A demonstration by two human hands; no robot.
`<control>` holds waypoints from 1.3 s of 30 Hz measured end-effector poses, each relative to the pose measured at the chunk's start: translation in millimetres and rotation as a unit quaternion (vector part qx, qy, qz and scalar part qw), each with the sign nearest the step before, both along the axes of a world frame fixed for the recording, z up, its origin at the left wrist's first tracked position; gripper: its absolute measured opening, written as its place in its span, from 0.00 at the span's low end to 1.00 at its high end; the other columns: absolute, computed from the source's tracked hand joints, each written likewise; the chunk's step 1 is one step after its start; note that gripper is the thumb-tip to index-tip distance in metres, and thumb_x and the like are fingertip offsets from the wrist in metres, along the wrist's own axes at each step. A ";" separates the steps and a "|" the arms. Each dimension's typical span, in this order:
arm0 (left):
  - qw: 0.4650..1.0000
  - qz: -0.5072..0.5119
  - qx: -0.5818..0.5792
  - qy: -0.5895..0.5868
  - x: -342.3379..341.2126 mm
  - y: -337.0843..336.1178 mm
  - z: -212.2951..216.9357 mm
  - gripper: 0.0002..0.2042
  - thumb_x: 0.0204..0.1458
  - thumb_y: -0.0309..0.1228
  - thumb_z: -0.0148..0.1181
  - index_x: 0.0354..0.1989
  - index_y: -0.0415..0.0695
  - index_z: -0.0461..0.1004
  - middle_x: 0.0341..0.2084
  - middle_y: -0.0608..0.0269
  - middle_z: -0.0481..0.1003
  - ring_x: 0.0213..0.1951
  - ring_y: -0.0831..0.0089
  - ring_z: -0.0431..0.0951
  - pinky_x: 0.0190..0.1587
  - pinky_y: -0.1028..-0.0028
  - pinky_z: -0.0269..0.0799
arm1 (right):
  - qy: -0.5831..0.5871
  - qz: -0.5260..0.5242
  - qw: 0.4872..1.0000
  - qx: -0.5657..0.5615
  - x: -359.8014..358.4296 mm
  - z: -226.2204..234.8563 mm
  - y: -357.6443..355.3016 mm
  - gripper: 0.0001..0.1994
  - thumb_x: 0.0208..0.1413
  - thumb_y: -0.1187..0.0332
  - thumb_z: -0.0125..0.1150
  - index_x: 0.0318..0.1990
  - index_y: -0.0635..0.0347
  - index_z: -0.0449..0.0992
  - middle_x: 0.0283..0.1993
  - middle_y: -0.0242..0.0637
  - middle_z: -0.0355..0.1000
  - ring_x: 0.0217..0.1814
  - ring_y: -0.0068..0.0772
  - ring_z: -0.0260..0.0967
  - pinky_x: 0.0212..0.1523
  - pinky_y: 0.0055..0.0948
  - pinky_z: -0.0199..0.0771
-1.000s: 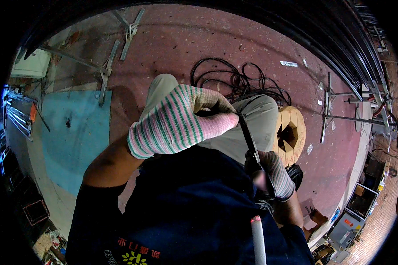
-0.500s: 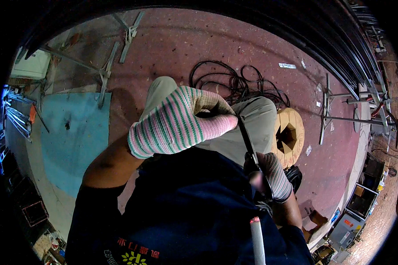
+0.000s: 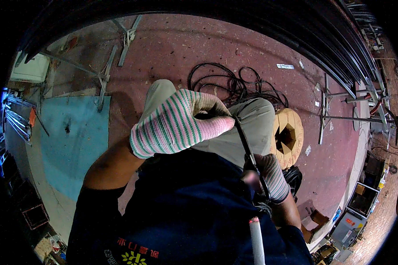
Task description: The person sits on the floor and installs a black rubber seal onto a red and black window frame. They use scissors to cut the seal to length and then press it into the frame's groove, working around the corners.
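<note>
A narrow black strip runs slanting in front of my lap. My left hand, in a pink, green and white striped knit glove, pinches its upper end between thumb and fingertips. Lower down and to the right, my right hand, in a similar striped glove, is closed around the strip's lower part; its fingers are dark and partly hidden. Just past my knees, a loose tangle of black cord lies on the floor. A cardboard spool with a hollow middle sits beside my right knee.
Long dark metal bars cross the far side and right, near a metal stand. A blue sheet covers floor at left. A lit cigarette juts up below my hands. An open cardboard box is at lower right.
Both hands and the strip have shifted very slightly left in the view. The grip of each hand looks the same.
</note>
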State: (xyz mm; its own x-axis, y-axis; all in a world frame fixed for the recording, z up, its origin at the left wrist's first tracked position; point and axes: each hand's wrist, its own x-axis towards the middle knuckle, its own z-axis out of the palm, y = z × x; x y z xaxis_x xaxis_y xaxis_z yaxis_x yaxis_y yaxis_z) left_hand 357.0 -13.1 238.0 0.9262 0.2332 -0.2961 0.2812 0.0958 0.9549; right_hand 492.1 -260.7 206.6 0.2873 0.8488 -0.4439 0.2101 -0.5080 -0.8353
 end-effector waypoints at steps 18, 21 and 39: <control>0.999 0.010 0.024 -0.036 3.4 -9.8 0.6 0.09 0.55 0.32 0.64 0.39 0.39 0.78 0.24 0.72 0.75 0.26 0.86 0.70 0.29 0.82 0.66 | 0.036 0.011 0.996 0.080 12.5 -28.9 -19.5 0.36 0.50 0.29 0.55 0.34 0.62 0.77 0.25 0.31 0.69 0.29 0.23 0.66 0.30 0.27 0.66; 0.999 0.009 0.029 -0.028 3.4 -11.3 7.8 0.08 0.55 0.32 0.64 0.38 0.40 0.78 0.22 0.73 0.74 0.25 0.87 0.70 0.28 0.82 0.65 | -0.007 0.055 0.994 0.098 16.3 -33.2 -21.9 0.33 0.53 0.34 0.54 0.34 0.63 0.76 0.27 0.36 0.71 0.30 0.27 0.68 0.33 0.29 0.68; 0.999 -0.013 0.028 0.028 10.9 -16.5 17.7 0.08 0.56 0.33 0.63 0.38 0.41 0.80 0.25 0.69 0.78 0.27 0.84 0.76 0.32 0.81 0.72 | 0.002 0.070 0.995 0.070 22.0 -6.1 -19.2 0.37 0.50 0.30 0.55 0.35 0.64 0.75 0.26 0.35 0.70 0.27 0.29 0.68 0.31 0.28 0.69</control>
